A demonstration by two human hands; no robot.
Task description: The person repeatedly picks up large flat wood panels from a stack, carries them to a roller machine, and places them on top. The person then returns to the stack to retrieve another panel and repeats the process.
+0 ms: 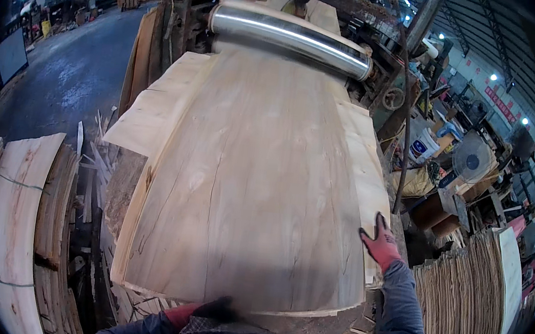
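Note:
A large thin sheet of wood veneer [251, 191] lies before me, its far end reaching a shiny metal roller [292, 38]. Paler veneer sheets [155, 111] stick out from under its left side, and another pale piece [367, 158] shows along its right. My right hand [381, 242], in a red and dark glove, rests at the right edge of the big sheet with its fingers spread. Close to my body, my left hand [215, 309], gloved alike, is at the sheet's near edge. Motion smears its fingers, so whether it grips the edge does not show.
Bundled veneer strips [16, 204] stand at the left, with wood scraps [99, 167] beside them. At the right is a tall stack of veneer [463, 301]. Beyond it are a fan [471, 158], a white bucket [423, 147] and a handwheel [393, 98]. An aisle floor [83, 73] runs far left.

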